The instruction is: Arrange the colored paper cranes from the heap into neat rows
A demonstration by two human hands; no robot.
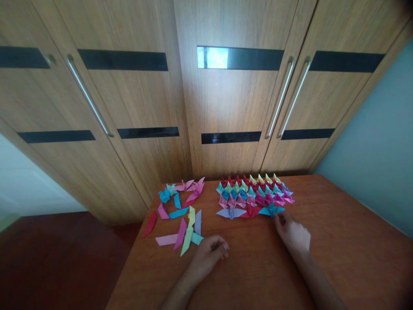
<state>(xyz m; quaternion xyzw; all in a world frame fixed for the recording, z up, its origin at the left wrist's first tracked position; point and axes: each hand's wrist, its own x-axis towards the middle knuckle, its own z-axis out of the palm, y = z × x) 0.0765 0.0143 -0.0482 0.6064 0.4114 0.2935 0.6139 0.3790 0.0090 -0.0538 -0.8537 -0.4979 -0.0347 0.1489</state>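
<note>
My right hand [293, 234] has its thumb and fingertips closed on the near edge of a blue paper crane [271, 209]. That crane sits at the right end of the front row, beside a red paper crane [251, 211] and a lavender paper crane [231, 212] with spread wings. Over the table, my left hand [209, 254] is loosely curled, fingers bent in, with nothing visible in it. Close to its knuckles lie a mint folded paper piece [197, 239] and a yellow-green one [186, 242].
Behind the front row stand several tight rows of paper cranes [253, 191] in many colours. Loose folded pieces, including a red one [149, 224], and pink cranes [196, 189] lie at the left. The brown table [254, 275] backs onto a wooden wardrobe [222, 103].
</note>
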